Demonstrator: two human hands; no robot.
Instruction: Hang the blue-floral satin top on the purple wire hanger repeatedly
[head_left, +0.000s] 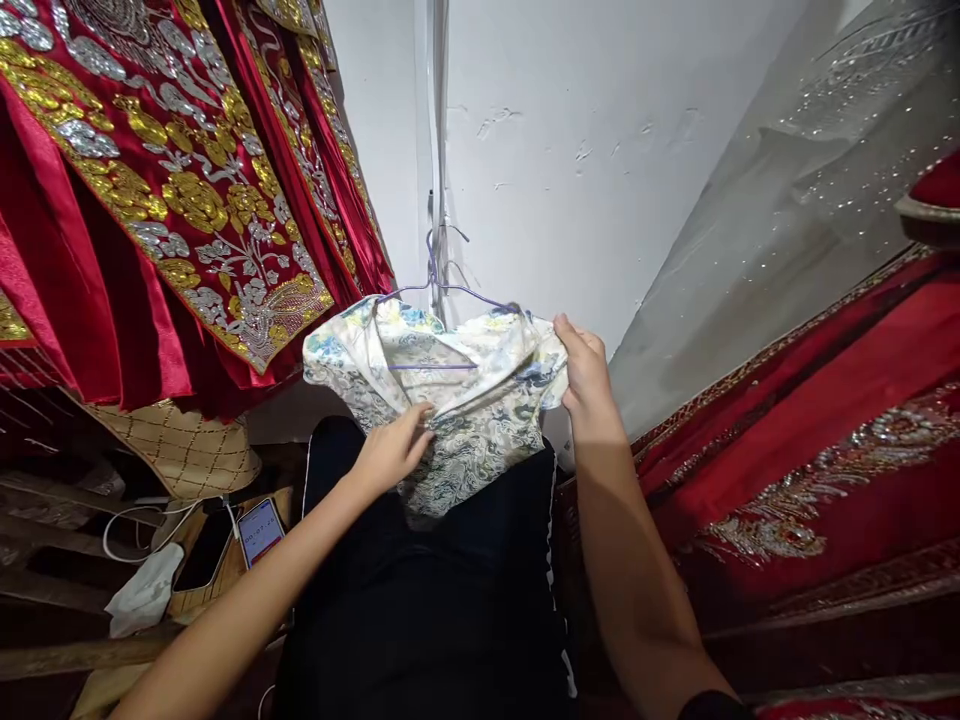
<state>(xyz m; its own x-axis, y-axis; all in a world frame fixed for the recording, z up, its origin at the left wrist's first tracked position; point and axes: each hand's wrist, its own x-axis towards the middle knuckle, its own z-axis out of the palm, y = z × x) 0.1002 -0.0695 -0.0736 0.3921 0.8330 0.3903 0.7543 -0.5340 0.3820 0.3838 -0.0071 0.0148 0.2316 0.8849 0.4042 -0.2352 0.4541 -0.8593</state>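
- At centre, white-and-blue floral cloth blouse (484, 440): likely light, soft; best held by shoulders (517, 328).
- Right grip (587, 370) grasps sleeve (553, 358), two o'clock.
- Left grip (391, 450), neckline (448, 402): pinch unclear.

Right hand (589, 365) partly hidden behind the floral garment (480, 445) — black sleeve (712, 706) cut off below

Light fell brightest at the upper centre of the frame, on the wall (555, 200), apparently from above, and dimmed toward the bottom, where the black cloth (420, 620) lost nearly all detail. The blouse (484, 440) was well lit and fairly crisp. A shadow edge crossed the right forearm (622, 520). Sequins (195, 200) glinted at upper left; the phone (261, 530) glowed at lower left. Wide-angle distortion stretched the left forearm (255, 600) toward the lower-left corner.
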